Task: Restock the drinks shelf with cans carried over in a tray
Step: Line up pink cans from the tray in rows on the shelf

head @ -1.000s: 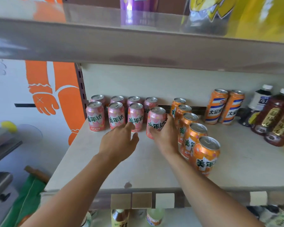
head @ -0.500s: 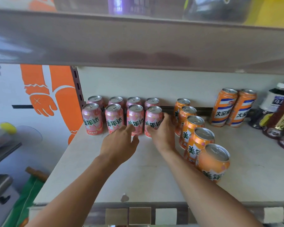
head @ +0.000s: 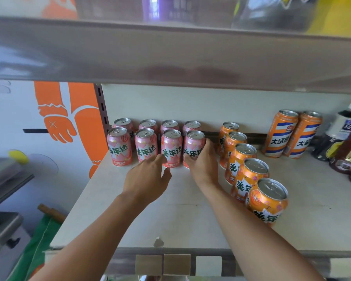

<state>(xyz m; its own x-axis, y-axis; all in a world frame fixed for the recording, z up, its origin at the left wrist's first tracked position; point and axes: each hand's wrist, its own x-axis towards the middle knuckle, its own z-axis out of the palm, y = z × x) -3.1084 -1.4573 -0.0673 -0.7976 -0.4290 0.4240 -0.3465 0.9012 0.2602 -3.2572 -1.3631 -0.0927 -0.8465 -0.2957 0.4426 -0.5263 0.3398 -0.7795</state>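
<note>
Squaring up pink cans on the drinks shelf (head: 190, 209), centre of frame. Eight pink cans, two rows of four, all upright, long axis vertical, packed against the shelf's back wall at centre left.

Right hand (head: 203, 163): fingers curled round the front-right pink can (head: 193, 148), thumb on its near face, fingers wrapped to its right side. Gripping, not just touching. Can reads level with its row neighbours.

Left hand (head: 148, 177): relaxed, fingers loosely extended, fingertips at or just short of the third front can (head: 171, 148). Contact uncertain; holding nothing.

Key relation: gripped can lies straight ahead of the right hand, up-frame, at the right end of the front pink row. Right hand clearly the nearer one; left sits one can over, toward frame left. Probable next move: release and pull back down-frame. Nothing in the way on that line.

Orange cans (head: 249, 171) in a single file running from back wall to lower right, just beside the right forearm. Risk on withdrawal: forearm clipping the nearest orange can.

No tray in view. Two taller orange cans (head: 292, 134) and dark bottles (head: 342, 130) at far right, well apart from both hands.
</note>
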